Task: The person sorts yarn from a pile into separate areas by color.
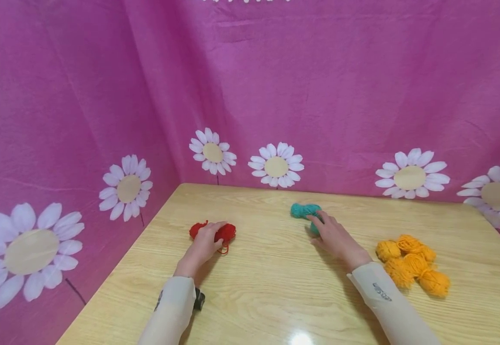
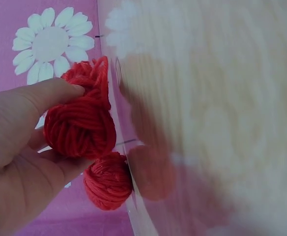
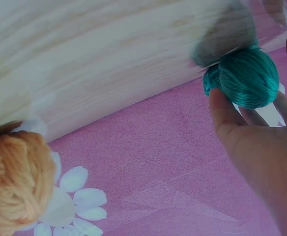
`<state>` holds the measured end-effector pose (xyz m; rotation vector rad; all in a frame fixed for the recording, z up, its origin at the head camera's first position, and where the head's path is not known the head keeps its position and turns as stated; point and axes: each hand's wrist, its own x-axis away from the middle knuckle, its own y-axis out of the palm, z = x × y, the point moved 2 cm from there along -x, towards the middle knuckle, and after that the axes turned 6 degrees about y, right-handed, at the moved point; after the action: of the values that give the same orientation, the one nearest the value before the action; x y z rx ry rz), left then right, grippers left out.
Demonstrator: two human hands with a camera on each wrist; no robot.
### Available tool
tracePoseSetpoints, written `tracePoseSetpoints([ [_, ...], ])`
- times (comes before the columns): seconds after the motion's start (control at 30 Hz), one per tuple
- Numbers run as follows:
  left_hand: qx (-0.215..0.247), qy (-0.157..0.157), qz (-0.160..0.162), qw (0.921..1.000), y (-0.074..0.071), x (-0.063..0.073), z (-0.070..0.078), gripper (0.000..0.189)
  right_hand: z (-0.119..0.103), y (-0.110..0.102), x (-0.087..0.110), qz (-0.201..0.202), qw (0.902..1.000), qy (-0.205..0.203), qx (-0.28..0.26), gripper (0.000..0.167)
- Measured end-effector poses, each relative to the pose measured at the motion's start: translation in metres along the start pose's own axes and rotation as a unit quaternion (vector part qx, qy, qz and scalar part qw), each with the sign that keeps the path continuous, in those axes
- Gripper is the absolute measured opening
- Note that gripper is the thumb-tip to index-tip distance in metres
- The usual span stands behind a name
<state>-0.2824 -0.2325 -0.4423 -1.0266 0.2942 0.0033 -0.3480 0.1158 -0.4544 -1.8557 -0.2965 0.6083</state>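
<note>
My left hand (image 1: pixel 206 242) is over the red balls of yarn (image 1: pixel 228 232) at the left of the table. In the left wrist view my thumb lies across one red yarn ball (image 2: pixel 79 128), with fingers behind it. A second red ball (image 2: pixel 108 182) sits beside those fingers. My right hand (image 1: pixel 333 235) reaches toward the teal yarn (image 1: pixel 303 211) near the back. Its fingers are spread around a teal yarn ball (image 3: pixel 249 78) in the right wrist view, and the thumb stands apart from that ball. The hand partly hides the ball in the head view.
Several orange-yellow balls of yarn (image 1: pixel 415 263) lie in a cluster right of my right forearm. The wooden table (image 1: pixel 267 287) meets a magenta cloth (image 1: pixel 319 96) with white flowers behind and at the left. A loose red strand (image 1: pixel 224 249) trails near my left thumb.
</note>
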Motion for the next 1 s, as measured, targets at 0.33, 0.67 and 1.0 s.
tracePoseSetpoints([
  [0.33, -0.001, -0.020, -0.010, 0.9997, -0.0016, 0.0020, -0.0062, 0.051, 0.0028, 0.0031, -0.0001, -0.004, 1.0000, -0.001, 0.007, 0.044],
  [0.67, -0.008, -0.013, -0.006, 0.9999, -0.0017, 0.0021, -0.0070, 0.049, 0.0027, 0.0032, -0.0009, -0.011, 0.9999, -0.011, 0.004, 0.035],
  [1.0, -0.013, 0.002, 0.014, 0.9998, -0.0036, 0.0003, -0.0032, 0.051, 0.0002, -0.0022, 0.0039, -0.024, 0.9995, -0.016, 0.015, 0.034],
])
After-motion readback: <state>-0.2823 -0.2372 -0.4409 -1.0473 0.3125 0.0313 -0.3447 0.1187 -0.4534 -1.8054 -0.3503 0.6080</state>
